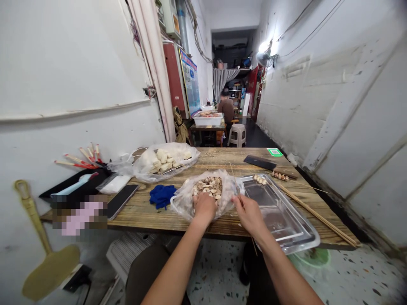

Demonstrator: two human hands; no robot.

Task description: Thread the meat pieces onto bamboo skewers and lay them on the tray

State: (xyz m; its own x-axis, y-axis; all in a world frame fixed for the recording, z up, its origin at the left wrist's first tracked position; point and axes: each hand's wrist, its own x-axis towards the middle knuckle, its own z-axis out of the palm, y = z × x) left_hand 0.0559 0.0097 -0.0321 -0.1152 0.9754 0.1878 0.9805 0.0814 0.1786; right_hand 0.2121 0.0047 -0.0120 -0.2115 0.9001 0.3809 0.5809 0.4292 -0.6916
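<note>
**Hands at the bag of pieces, tray hanging over the near edge**

Left hand sits in the near side of the open plastic bag, fingers curled down into the pale cut pieces; can't tell whether it actually grips one. Right hand is just right of the bag, fingers pinched on a thin skewer that slants up over the bag's right rim. The bag rests on the wooden table, middle of the near edge.

Risks, as judgement:
- Metal tray lies right of the bag with its near right corner past the table edge. A bump from the right forearm could tip it off; a skewered piece lies at its far end.
- Loose sticks run along the right side toward the near right corner; a sweep of the arm could roll them to the floor.
- Skewer tip points in close to the left hand, so a slip while pushing could jab the fingers.
- Bag is soft and close to the edge; pulling at it could spill pieces.

Room: the right side is tight, with tray, sticks and then the wall. Left of the bag a blue cloth and a phone sit near; further back a second bag of pale blocks. The far middle of the table is open, with a dark flat thing and a few more pieces far right. A person sits well back down the corridor, nowhere near.
</note>
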